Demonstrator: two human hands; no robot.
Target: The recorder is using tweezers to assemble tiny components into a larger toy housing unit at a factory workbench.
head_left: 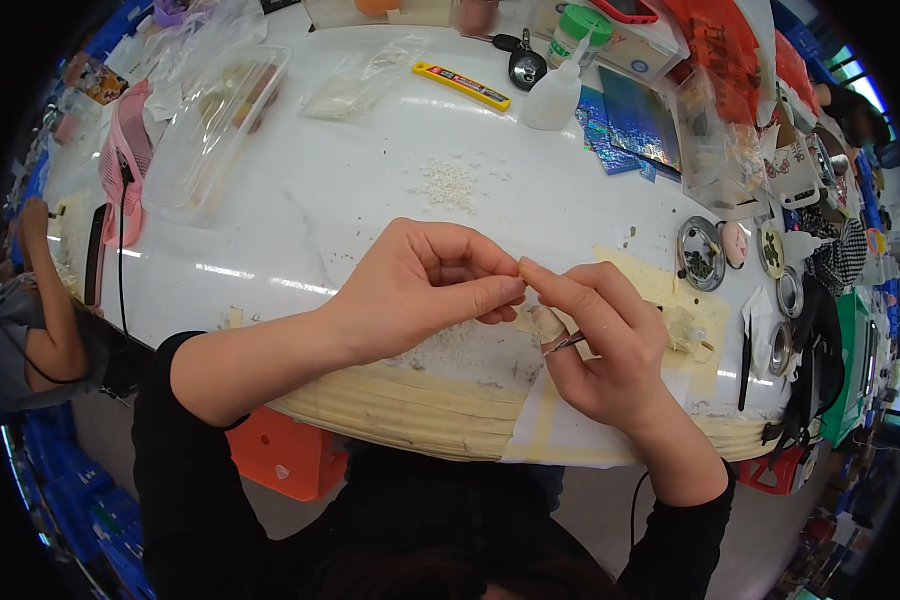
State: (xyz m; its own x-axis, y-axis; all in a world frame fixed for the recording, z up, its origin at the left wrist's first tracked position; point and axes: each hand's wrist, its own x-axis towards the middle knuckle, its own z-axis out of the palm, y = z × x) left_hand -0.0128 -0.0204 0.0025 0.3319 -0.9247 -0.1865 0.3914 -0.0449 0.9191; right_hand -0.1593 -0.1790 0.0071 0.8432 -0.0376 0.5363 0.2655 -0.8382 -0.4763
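Left hand (pixel 420 290) and right hand (pixel 612 345) meet at the fingertips, over the near part of the white counter (pixel 310 190). Left: thumb and index pressed together at the tips, other fingers curled; whatever sits between is too small to tell. Right: index reaching to the left's tips, a slim metal tool (pixel 567 343) gripped lower in the hand, beside the thumb. Pale wrap (pixel 547 323) on that thumb.

Beyond the hands, a loose scatter of white bits (pixel 448 184). Farther off: yellow packet (pixel 460 85), dark key fob (pixel 526 68), white bottle (pixel 550 100), shiny blue sheets (pixel 640 120). To the left, clear plastic box (pixel 220 130); left of it, a pink mesh item (pixel 125 160).

To the right, round metal dish (pixel 701 253) with dark pieces in it. Orange stool (pixel 282 455) below the counter edge. At far left, another person's arm (pixel 55 300).
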